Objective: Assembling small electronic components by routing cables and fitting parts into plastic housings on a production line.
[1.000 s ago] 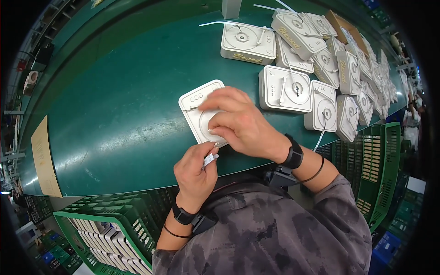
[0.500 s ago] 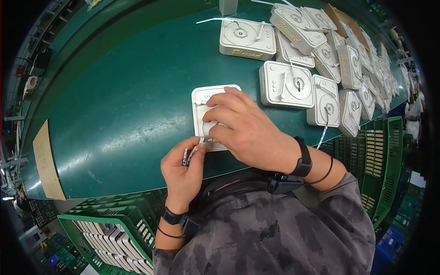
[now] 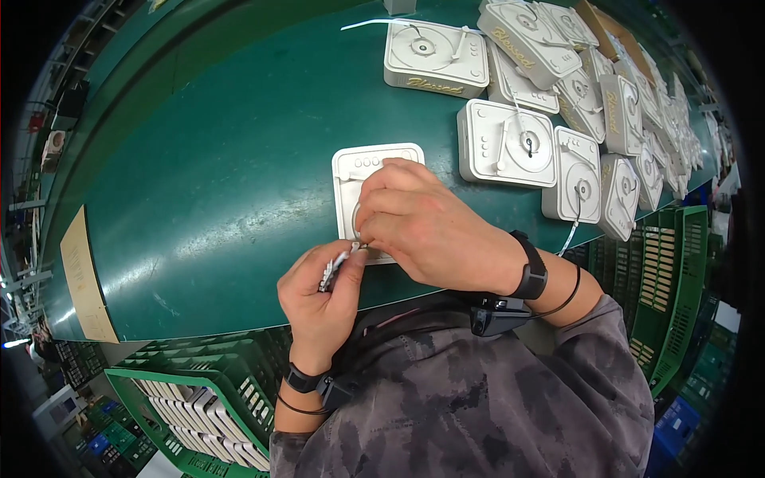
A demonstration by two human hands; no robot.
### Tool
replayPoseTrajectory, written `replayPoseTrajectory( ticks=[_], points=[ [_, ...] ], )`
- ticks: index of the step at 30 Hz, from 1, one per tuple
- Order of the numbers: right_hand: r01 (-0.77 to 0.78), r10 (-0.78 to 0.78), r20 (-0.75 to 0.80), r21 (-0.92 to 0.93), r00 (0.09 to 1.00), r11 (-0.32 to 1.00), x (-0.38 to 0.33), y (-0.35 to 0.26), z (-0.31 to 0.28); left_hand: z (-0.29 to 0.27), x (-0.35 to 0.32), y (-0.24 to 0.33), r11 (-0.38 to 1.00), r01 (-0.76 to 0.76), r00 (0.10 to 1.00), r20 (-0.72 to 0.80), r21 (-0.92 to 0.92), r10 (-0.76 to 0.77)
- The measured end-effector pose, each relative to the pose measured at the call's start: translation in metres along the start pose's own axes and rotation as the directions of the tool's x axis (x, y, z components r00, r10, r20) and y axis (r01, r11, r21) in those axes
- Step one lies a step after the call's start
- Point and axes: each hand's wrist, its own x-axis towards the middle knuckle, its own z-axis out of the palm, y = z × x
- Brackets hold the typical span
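The left hand (image 3: 317, 279) is pinching a small white strip (image 3: 327, 276) with dark marks, thumb against bent fingers. The right hand (image 3: 426, 223) is curling partly closed over a white turntable-shaped box (image 3: 344, 205), its fingertips close to the left's; whether they are gripping anything cannot be told. The box is lying near the frame's centre on the green surface (image 3: 199, 175).

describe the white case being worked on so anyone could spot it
On the green table, find the white turntable-shaped cases crowded at the right. Lower left of them lies the white case, the only one partly covered by the right hand.
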Motion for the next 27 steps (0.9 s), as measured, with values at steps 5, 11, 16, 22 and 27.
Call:
replayPoseTrajectory(
  ticks=[5,11,16,22,27],
  points=[
    [-0.032,0.033,-0.009,0.064,0.999,0.997,-0.003,0.005,0.002,0.005,0.003,0.004,0.997,-0.033,0.999,0.005,0.072,0.032],
    [-0.01,0.027,-0.102,0.158,0.994,0.987,-0.009,0.008,0.009,0.003,0.001,0.003,0.997,-0.034,0.999,0.032,0.068,0.032],
    [-0.027,0.04,-0.083,0.161,0.996,0.987,-0.006,0.008,0.005,-0.002,0.003,0.007,0.917,-0.252,0.967,0.061,0.308,0.245],
    [-0.004,0.02,-0.112,0.143,0.993,0.99,-0.005,0.009,0.008,-0.001,0.003,0.011,0.881,-0.265,0.964,0.083,0.392,0.253],
    [-0.012,0.027,-0.105,0.14,0.994,0.99,-0.007,0.009,0.009,-0.003,0.006,0.014,0.875,-0.262,0.965,0.127,0.406,0.23]
  ],
)
